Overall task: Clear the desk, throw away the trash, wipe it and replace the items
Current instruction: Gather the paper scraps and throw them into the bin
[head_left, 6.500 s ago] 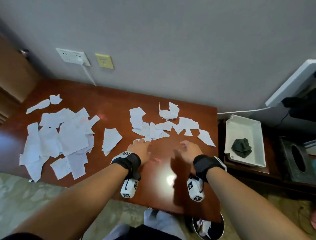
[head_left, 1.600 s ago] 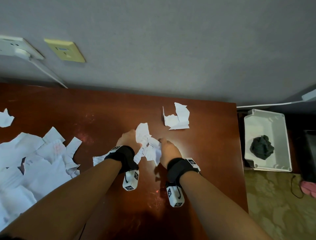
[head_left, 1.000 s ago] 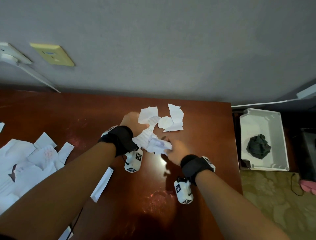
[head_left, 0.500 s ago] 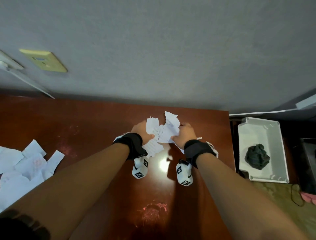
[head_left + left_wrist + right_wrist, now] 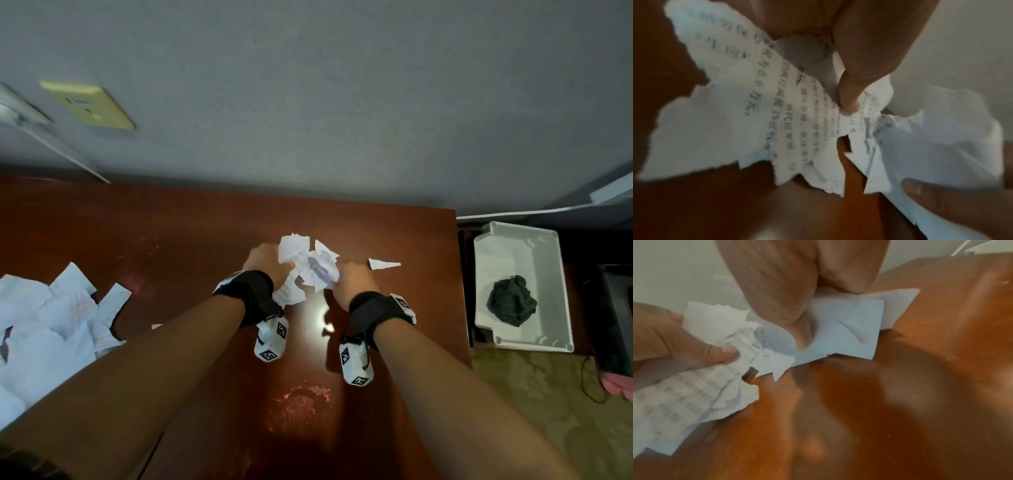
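A glossy red-brown desk (image 5: 205, 240) was set against a grey wall (image 5: 342, 102), on which a yellow plate (image 5: 87, 104) was fixed at 10 o'clock. Patterned carpet (image 5: 548, 411) was seen at 4 o'clock. A pile (image 5: 51, 325) of torn paper was spread on the desk at 9 o'clock.

At 3 o'clock, beside the desk, a white tray (image 5: 520, 253) was placed, and a crumpled dark cloth (image 5: 512, 305) was held in it.

A bunch of scraps (image 5: 308, 270) was gathered at the centre, towards the desk's far edge; whether it touched the wood could not be told. It was clamped from both sides. The left hand (image 5: 265, 262) was closed on it, with the thumb (image 5: 849, 97) pressed into a printed piece. The right hand (image 5: 356, 277) was curled on blank pieces. A sliver (image 5: 383, 264) lay on the desk just at 3 o'clock of the right hand.

Lines of printed characters were shown on the left-hand piece, but they were too blurred to be read.
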Demonstrator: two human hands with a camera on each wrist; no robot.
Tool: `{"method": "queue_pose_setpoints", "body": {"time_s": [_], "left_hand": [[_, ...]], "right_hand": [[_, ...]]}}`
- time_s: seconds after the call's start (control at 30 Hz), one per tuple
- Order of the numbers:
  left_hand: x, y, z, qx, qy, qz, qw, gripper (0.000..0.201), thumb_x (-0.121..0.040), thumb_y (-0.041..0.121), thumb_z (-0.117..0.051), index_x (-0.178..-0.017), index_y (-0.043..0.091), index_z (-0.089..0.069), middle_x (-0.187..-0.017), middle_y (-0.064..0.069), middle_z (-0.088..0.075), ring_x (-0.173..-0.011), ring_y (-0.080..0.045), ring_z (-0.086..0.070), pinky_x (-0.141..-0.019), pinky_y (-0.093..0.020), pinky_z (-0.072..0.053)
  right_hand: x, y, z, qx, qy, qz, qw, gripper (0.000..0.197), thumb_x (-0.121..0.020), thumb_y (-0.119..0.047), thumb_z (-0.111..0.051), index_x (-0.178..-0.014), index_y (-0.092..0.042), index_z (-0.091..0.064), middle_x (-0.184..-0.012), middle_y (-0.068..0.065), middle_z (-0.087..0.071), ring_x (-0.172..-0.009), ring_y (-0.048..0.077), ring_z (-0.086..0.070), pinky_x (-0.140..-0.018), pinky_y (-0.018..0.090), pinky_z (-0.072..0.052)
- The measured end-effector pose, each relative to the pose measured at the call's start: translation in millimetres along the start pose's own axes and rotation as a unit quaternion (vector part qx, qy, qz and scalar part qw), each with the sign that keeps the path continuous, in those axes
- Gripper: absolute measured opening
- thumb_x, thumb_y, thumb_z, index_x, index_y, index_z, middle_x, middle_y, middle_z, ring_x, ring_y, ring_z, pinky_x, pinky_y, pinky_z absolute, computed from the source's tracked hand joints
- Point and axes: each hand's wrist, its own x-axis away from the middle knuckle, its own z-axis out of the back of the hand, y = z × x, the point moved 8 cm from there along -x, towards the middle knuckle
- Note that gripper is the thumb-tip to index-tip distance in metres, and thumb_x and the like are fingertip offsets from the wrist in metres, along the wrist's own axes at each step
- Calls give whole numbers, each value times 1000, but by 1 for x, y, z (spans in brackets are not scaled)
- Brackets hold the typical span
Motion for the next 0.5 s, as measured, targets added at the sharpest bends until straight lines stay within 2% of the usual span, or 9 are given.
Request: {"method": "queue_pose_setpoints", "body": {"time_s": [0.1, 0.2, 0.27, 0.33, 0.4, 0.5], "left_hand": [[14, 3, 12, 18, 21, -11, 1000, 18, -95, 27, -59, -93, 10, -65, -96, -10, -69, -90, -25, -64, -78, -33, -51], [25, 3, 27, 53, 66, -3, 996, 16, -94, 27, -61, -95, 11, -65, -95, -8, -68, -86, -22, -61, -77, -31, -50], [30, -2, 31, 94, 86, 12, 992, 20, -91, 27, -64, -102, 10, -67, -100, -9, -70, -87, -22, -62, -76, -30, -50], [35, -3, 30, 104, 79, 18, 991, 24, -91, 27, -65, -107, 9, -67, -104, -9, -70, -92, -23, -65, -79, -31, -52], [41, -3, 25, 105, 71, 28, 992, 27, -92, 29, -65, -110, 8, -66, -107, -9, -69, -94, -22, -65, -81, -32, -53], [50, -5, 13, 99, 65, 42, 992, 31, -92, 29, -66, -113, 7, -65, -110, -8, -69, -97, -22, -64, -82, -30, -52]], "right_hand": [[11, 6, 14, -33, 21, 9, 999, 8, -88, -6, -55, -89, -9, -62, -100, 9, -59, -89, 26, -60, -78, 33, -52], [15, 21, 38, -51, 64, 17, 997, 12, -88, -5, -54, -91, -8, -66, -105, 6, -54, -97, 26, -58, -83, 30, -49], [15, 44, 48, -44, 71, -14, 996, 12, -91, -9, -56, -95, -10, -67, -124, 8, -51, -113, 27, -53, -98, 35, -47], [10, 70, 52, -11, 58, -42, 997, 14, -93, -20, -57, -101, -13, -67, -136, 8, -45, -128, 29, -42, -110, 41, -37], [3, 88, 51, 33, 33, -48, 998, 27, -93, -30, -57, -113, -13, -65, -140, 6, -45, -133, 28, -36, -113, 40, -28], [-2, 97, 43, 61, 8, -41, 997, 40, -93, -29, -59, -128, -10, -58, -141, 7, -44, -132, 28, -38, -112, 39, -31]]}}
